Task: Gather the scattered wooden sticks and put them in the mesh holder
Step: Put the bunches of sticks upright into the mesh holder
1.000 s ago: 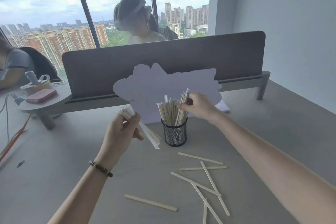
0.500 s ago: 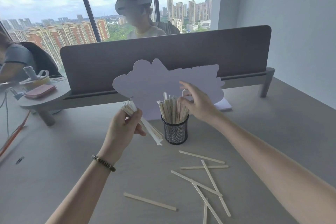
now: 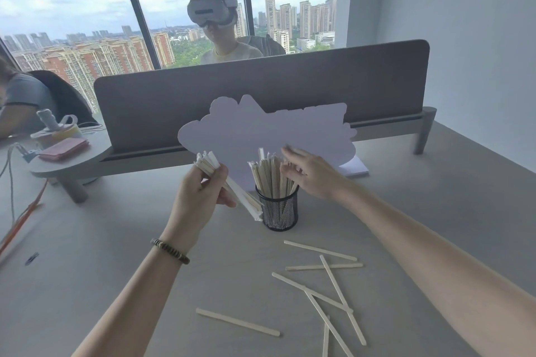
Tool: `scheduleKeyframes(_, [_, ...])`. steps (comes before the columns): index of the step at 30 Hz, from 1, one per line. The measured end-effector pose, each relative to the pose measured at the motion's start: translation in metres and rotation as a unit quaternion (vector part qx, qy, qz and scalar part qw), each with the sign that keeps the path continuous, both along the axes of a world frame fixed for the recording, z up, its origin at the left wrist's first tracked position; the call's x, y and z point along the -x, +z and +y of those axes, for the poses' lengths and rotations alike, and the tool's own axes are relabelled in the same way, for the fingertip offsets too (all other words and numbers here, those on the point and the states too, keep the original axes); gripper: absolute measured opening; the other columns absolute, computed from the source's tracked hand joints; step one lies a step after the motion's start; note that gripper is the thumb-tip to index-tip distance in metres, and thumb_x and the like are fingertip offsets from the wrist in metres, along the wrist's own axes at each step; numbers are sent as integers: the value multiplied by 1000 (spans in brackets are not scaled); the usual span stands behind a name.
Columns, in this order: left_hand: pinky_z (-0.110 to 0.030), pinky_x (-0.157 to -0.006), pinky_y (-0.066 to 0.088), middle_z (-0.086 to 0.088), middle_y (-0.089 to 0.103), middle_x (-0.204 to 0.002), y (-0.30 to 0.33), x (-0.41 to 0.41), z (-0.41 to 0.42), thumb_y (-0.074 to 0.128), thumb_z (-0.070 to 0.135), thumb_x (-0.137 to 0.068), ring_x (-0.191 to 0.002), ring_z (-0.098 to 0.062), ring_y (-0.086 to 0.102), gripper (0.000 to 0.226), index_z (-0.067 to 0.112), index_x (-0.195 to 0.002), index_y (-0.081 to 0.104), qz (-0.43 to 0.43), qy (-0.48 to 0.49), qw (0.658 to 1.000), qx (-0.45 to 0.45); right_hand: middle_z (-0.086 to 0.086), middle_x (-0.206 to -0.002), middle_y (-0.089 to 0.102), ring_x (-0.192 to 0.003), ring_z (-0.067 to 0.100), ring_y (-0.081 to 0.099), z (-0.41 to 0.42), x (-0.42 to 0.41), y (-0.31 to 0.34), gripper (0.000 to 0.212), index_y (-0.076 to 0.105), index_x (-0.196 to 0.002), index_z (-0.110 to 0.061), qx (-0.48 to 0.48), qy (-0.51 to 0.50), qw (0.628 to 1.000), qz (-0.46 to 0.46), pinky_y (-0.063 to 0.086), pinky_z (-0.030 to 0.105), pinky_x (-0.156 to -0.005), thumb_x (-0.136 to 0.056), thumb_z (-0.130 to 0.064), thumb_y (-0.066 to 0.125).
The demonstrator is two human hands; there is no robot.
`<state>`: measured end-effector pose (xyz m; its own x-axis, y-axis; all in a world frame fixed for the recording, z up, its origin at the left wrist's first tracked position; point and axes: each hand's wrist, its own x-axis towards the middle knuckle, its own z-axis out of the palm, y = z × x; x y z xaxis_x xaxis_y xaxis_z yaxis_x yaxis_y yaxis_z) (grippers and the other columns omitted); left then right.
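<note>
A black mesh holder (image 3: 279, 213) stands on the grey table, packed with upright wooden sticks (image 3: 268, 177). My left hand (image 3: 200, 197) grips a bundle of wooden sticks (image 3: 232, 187), tilted down to the right, its lower end beside the holder's rim. My right hand (image 3: 311, 175) hovers at the right of the sticks in the holder, fingers spread and empty. Several loose sticks (image 3: 324, 284) lie crossed on the table in front of the holder, and one single stick (image 3: 237, 322) lies apart at the lower centre.
A pale cloud-shaped card (image 3: 261, 133) stands behind the holder, against a grey desk divider (image 3: 261, 95). A person with a headset sits beyond it. A pink case (image 3: 63, 148) and cables lie on the left shelf. A white notepad (image 3: 355, 168) lies at the right.
My right hand has let go of the sticks that it put into the holder and opened its fingers. The left hand with its bundle has stayed nearly in place.
</note>
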<state>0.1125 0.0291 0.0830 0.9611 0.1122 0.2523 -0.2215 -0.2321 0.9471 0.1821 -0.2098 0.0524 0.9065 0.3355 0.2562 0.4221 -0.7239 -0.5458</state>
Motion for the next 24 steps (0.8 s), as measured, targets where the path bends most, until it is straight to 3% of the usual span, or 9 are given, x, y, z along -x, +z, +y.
scheduleKeyframes(3, [-50,-71,61,-1,54,-58,8,-6,-7,56,15,-98,-45,-16,60,25,-9,-93,53,-14,9,999,32,-8,-164,24,-144,8,33,-6,6,3,61,24,-158,-24,-97,-20,995,9,24,22,-114,-103,-46,42])
scheduleKeyframes(6, [-40,-61,60,-9,51,-68,15,-14,-17,56,13,-97,-49,-14,55,17,-1,-87,54,-35,18,998,38,-7,-158,37,-144,8,34,-14,14,4,55,32,-155,-25,-162,-56,985,10,27,25,-112,-104,-43,43])
scheduleKeyframes(11, [-44,-66,60,-2,56,-59,12,-39,-32,58,17,-96,-43,-15,60,18,1,-87,55,-22,23,999,23,-7,-151,47,-129,1,46,-36,30,-6,49,43,-149,-23,-180,-78,981,5,32,21,-104,-104,-41,44])
scheduleKeyframes(14, [-37,-65,58,-4,59,-59,6,-49,-38,55,20,-95,-46,-20,67,19,4,-85,54,-18,35,999,-12,-7,-143,54,-121,5,54,-53,38,-14,41,52,-142,-24,-203,-101,974,12,42,32,-107,-104,-37,44])
scheduleKeyframes(17, [-34,-62,53,-2,61,-57,-5,-57,-43,54,23,-94,-48,-19,65,22,4,-83,55,-22,42,997,-68,-9,-134,59,-117,8,58,-71,45,-24,34,60,-131,-27,-225,-116,967,16,50,40,-100,-104,-38,44])
scheduleKeyframes(21, [-30,-50,33,-1,42,-55,-22,-64,-44,54,31,-95,-68,-25,44,41,7,-65,40,-27,9,979,-201,-6,-126,63,-119,10,57,-87,55,-36,21,65,-110,-34,-274,-124,953,38,58,39,-88,-105,-30,45])
scheduleKeyframes(23, [-36,-55,41,-4,35,-63,-30,-63,-46,54,36,-94,-74,-40,40,46,18,-58,31,-23,-10,975,-222,-8,-122,65,-119,11,59,-90,60,-42,21,65,-105,-32,-283,-129,949,47,58,36,-83,-105,-27,45])
scheduleKeyframes(24, [-46,-67,48,-9,38,-70,-33,-63,-47,52,39,-92,-83,-50,44,44,25,-56,32,-20,-11,975,-223,-11,-120,66,-118,10,60,-91,63,-46,21,66,-102,-30,-286,-132,948,52,58,34,-82,-105,-26,45])
